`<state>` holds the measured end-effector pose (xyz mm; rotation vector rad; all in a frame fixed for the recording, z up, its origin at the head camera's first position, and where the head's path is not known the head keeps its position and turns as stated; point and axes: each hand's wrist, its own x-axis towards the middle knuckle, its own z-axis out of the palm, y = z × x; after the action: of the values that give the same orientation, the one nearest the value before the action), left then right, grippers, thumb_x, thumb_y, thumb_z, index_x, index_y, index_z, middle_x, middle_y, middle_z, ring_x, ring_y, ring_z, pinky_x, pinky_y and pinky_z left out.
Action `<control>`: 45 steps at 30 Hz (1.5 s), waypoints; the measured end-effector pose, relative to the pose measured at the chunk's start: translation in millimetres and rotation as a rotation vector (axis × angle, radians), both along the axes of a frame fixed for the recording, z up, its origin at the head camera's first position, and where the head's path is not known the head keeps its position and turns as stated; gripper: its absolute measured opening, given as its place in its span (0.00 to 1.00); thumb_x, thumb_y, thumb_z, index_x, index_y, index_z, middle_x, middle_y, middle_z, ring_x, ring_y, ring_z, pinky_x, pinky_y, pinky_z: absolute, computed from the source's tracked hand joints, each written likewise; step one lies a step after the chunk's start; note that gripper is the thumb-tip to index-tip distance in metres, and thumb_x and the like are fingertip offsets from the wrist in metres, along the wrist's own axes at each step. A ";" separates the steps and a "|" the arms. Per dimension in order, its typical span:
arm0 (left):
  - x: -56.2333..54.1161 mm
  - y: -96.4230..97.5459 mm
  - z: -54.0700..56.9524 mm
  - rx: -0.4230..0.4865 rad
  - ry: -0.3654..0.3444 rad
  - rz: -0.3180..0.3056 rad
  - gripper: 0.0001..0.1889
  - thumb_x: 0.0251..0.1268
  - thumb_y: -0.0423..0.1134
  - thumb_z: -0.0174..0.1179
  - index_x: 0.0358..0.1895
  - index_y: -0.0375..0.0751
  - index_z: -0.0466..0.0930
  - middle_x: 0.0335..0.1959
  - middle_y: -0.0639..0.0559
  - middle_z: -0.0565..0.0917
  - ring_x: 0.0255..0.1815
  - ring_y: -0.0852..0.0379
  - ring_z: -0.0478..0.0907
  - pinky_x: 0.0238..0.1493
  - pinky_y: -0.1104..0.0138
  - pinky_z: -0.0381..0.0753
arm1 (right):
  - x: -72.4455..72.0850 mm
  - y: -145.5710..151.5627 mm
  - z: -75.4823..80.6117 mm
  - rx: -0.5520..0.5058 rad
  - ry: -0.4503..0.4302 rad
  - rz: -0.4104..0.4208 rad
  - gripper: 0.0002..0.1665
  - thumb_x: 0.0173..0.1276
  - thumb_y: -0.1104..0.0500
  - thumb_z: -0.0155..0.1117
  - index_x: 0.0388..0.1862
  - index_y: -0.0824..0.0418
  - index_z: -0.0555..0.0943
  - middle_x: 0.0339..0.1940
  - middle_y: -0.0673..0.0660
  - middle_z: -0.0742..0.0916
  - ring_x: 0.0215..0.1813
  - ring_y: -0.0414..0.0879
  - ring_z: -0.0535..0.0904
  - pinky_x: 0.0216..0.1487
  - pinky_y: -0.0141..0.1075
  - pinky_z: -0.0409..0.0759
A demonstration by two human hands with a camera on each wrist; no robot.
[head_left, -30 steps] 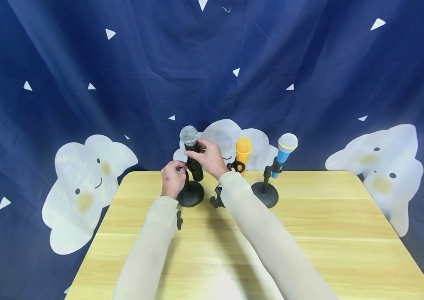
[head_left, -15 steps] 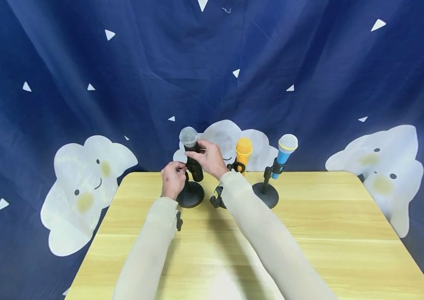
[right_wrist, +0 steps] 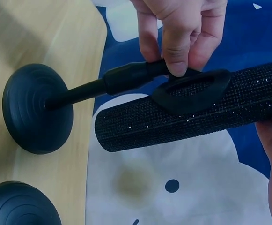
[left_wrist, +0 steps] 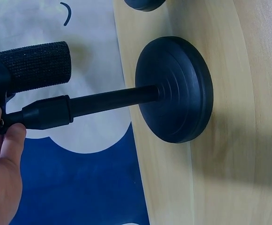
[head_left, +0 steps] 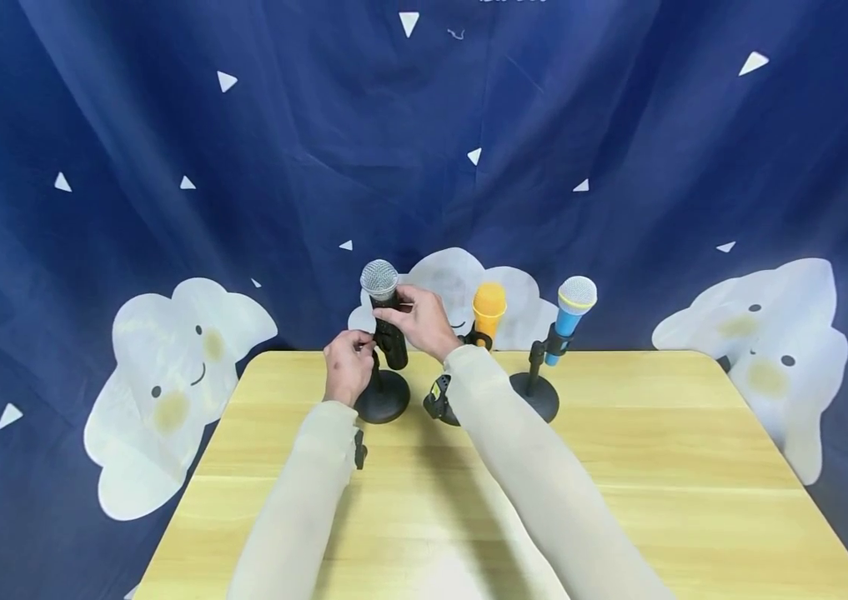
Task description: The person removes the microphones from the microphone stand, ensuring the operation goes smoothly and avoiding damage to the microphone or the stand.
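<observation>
A black microphone (head_left: 391,340) with a silver mesh head sits tilted in the clip of a black desk stand (head_left: 383,397). In the right wrist view its sparkly handle (right_wrist: 140,123) passes through the clip's ring (right_wrist: 192,93). My right hand (head_left: 425,321) grips the handle just under the mesh head. Lower down, my left hand (head_left: 348,365) pinches the joint between clip and pole, and the left wrist view shows thumb and fingers (left_wrist: 14,140) there. The stand's round base (left_wrist: 173,89) rests on the table.
To the right, a yellow microphone (head_left: 489,308) and a blue microphone (head_left: 568,321) stand in similar black stands. The yellow one's stand is partly behind my right sleeve. The wooden table (head_left: 656,433) ends at a dark blue curtain (head_left: 424,125) with cloud prints.
The whole head view has shifted slightly, so everything appears a little lower. Both hands keep their holds on the microphone and the stand's joint.
</observation>
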<state>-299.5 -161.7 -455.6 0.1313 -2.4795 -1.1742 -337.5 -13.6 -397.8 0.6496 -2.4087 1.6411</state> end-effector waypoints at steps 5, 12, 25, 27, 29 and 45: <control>0.3 -0.9 -0.7 0.004 -0.009 0.003 0.05 0.68 0.31 0.63 0.39 0.34 0.88 0.45 0.43 0.85 0.49 0.43 0.80 0.52 0.53 0.79 | -0.4 0.2 1.2 -0.002 0.012 0.022 0.16 0.64 0.57 0.74 0.47 0.63 0.85 0.48 0.58 0.88 0.52 0.50 0.86 0.53 0.34 0.83; 3.6 -0.7 -1.1 0.018 -0.015 0.004 0.04 0.66 0.30 0.64 0.39 0.33 0.88 0.46 0.42 0.85 0.50 0.41 0.79 0.54 0.52 0.78 | 0.6 1.1 1.6 0.019 -0.004 0.046 0.17 0.65 0.57 0.74 0.48 0.64 0.84 0.48 0.59 0.88 0.52 0.50 0.86 0.53 0.34 0.83; 1.0 2.7 -6.5 -0.001 0.055 -0.007 0.03 0.65 0.29 0.65 0.36 0.34 0.88 0.43 0.42 0.85 0.45 0.43 0.82 0.52 0.53 0.80 | 2.2 3.5 1.4 -0.012 -0.033 0.009 0.19 0.62 0.59 0.76 0.49 0.64 0.84 0.48 0.59 0.88 0.53 0.52 0.86 0.53 0.35 0.83; 1.6 1.7 -5.7 -0.004 0.060 -0.003 0.03 0.65 0.29 0.65 0.36 0.34 0.88 0.42 0.42 0.85 0.45 0.43 0.82 0.52 0.52 0.80 | 2.9 1.5 1.2 -0.017 -0.040 0.008 0.19 0.62 0.59 0.76 0.51 0.64 0.84 0.49 0.59 0.88 0.54 0.53 0.85 0.53 0.35 0.83; 1.7 1.1 -5.6 -0.001 0.063 -0.001 0.03 0.65 0.29 0.65 0.36 0.34 0.88 0.42 0.43 0.86 0.45 0.43 0.82 0.53 0.52 0.79 | 3.7 0.6 0.9 -0.017 -0.042 0.004 0.20 0.62 0.58 0.76 0.51 0.64 0.84 0.50 0.59 0.88 0.54 0.53 0.85 0.54 0.35 0.83; 4.0 0.8 -5.5 -0.013 0.091 -0.005 0.03 0.65 0.29 0.65 0.35 0.34 0.87 0.41 0.42 0.86 0.44 0.43 0.83 0.52 0.52 0.79 | 7.1 -4.7 -2.1 -0.010 -0.025 -0.066 0.20 0.61 0.56 0.77 0.50 0.61 0.85 0.47 0.56 0.89 0.50 0.48 0.86 0.51 0.35 0.83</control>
<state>-295.5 -160.9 -461.1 0.0661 -2.4094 -1.1403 -330.4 -18.3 -399.8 0.5452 -2.4102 1.6441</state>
